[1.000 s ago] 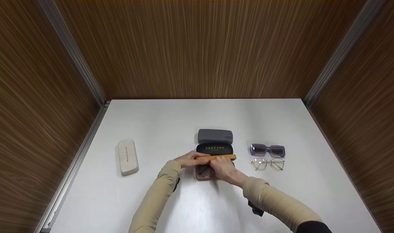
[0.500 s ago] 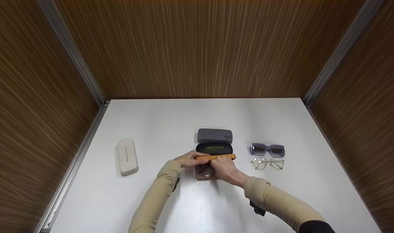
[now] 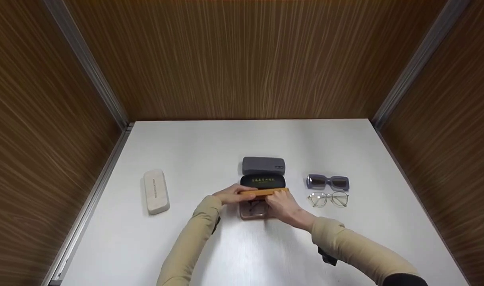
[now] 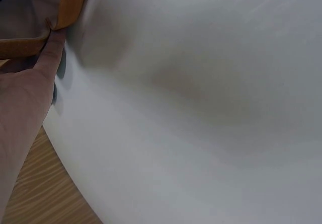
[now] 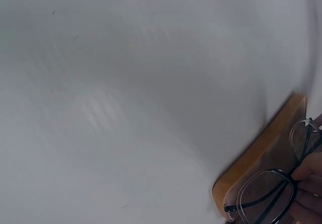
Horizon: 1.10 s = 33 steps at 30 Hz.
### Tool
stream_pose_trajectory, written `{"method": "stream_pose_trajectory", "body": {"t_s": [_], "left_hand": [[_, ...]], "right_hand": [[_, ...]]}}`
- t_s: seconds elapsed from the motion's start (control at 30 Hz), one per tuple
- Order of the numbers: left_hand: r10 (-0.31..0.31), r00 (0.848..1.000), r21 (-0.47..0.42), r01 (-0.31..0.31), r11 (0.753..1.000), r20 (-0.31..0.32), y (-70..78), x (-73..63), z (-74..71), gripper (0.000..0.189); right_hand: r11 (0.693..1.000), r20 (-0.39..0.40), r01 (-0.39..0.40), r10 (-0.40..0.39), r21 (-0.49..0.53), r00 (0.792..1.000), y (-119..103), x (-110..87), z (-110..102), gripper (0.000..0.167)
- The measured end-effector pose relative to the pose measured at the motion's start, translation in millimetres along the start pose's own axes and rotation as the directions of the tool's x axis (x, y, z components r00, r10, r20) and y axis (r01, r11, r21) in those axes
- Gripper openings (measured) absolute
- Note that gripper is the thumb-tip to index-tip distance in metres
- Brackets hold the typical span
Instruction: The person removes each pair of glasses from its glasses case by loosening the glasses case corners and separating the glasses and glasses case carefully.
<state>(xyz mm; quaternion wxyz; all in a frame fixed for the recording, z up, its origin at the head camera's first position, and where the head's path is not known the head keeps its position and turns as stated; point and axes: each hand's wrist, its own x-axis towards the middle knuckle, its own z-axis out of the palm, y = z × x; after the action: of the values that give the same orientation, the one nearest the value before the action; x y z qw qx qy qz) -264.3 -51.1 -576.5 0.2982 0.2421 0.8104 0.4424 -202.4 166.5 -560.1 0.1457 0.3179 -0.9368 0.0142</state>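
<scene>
Notably, over the last second the right hand (image 3: 285,205) has shifted outward along the lid (image 3: 261,192), to the person's right, and more of the case's inside is exposed to the head view. The lid's orange edge also shows broader than before. The left hand (image 3: 230,195) has held its position, grasping the left end of the lid, thumb on the near side.

Within the case (image 5: 254,153), dark-framed glasses (image 5: 292,178) lie with their arms folded. In the right wrist view a right fingertip touches them near the bridge. The right fingers are bent, in contact with both lid and glasses; whether they grasp either, I cannot tell.

Judged from this, the glasses appear to be inside the rim, though their far part is covered by the hand. The lid stands raised; closure is not yet made. A trapped fingertip or displaced frame would be the risk.

Position of the case: middle of the table, just in front of the black case (image 3: 262,181), with the grey case (image 3: 263,165) behind that. Sunglasses (image 3: 328,182) and a round pair (image 3: 328,199) lie to the right, the white case (image 3: 156,191) well apart to the left.
</scene>
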Motion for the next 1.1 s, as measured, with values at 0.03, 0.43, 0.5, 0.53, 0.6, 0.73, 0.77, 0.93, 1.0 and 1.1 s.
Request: {"method": "stream_pose_trajectory", "body": {"t_s": [0.03, 0.43, 0.5, 0.53, 0.6, 0.73, 0.77, 0.93, 1.0, 1.1], "left_hand": [[-0.002, 1.000, 0.001, 0.002, 1.000, -0.001, 0.0, 0.2, 0.2, 0.051], [-0.030, 1.000, -0.018, 0.030, 0.999, -0.008, 0.3, -0.1, -0.5, 0.051], [-0.028, 1.000, -0.032, 0.027, 0.999, -0.011, -0.5, 0.1, 0.1, 0.050], [-0.026, 1.000, -0.033, 0.026, 0.999, -0.013, -0.9, 0.3, 0.4, 0.049], [-0.025, 1.000, -0.037, 0.024, 0.999, -0.015, -1.5, 0.7, 0.9, 0.049], [-0.019, 1.000, -0.034, 0.019, 0.999, -0.010, -1.7, 0.6, 0.8, 0.049], [-0.016, 1.000, -0.033, 0.015, 0.999, -0.008, -1.6, 0.5, 0.8, 0.049], [-0.003, 1.000, -0.018, 0.003, 1.000, -0.002, -1.3, -0.4, 0.7, 0.049], [-0.006, 1.000, -0.013, 0.006, 1.000, -0.001, -0.8, -1.0, 0.3, 0.049], [-0.009, 1.000, -0.008, 0.009, 1.000, -0.004, -0.1, -1.3, 0.4, 0.049]], "right_hand": [[1.000, 0.001, 0.001, -0.001, 0.004, 1.000, 1.3, -1.2, -1.2, 0.013], [0.992, 0.109, -0.067, 0.054, 0.110, 0.993, 21.4, -18.7, -16.5, 0.020], [0.991, 0.115, -0.065, 0.051, 0.120, 0.992, 26.7, -23.0, -17.8, 0.022], [0.991, 0.114, -0.062, 0.048, 0.121, 0.992, 29.7, -25.0, -17.9, 0.024], [0.991, 0.117, -0.055, 0.041, 0.123, 0.992, 35.4, -29.2, -19.1, 0.020], [0.989, 0.132, -0.058, 0.040, 0.136, 0.990, 45.7, -36.1, -21.8, 0.016], [0.988, 0.140, -0.064, 0.044, 0.143, 0.989, 48.0, -38.0, -22.7, 0.017], [0.983, 0.167, -0.085, 0.057, 0.165, 0.984, 58.5, -46.4, -23.6, 0.020], [0.981, 0.175, -0.087, 0.056, 0.175, 0.983, 62.4, -49.2, -23.3, 0.021], [0.977, 0.190, -0.097, 0.061, 0.189, 0.980, 68.3, -53.5, -23.3, 0.021]]}}
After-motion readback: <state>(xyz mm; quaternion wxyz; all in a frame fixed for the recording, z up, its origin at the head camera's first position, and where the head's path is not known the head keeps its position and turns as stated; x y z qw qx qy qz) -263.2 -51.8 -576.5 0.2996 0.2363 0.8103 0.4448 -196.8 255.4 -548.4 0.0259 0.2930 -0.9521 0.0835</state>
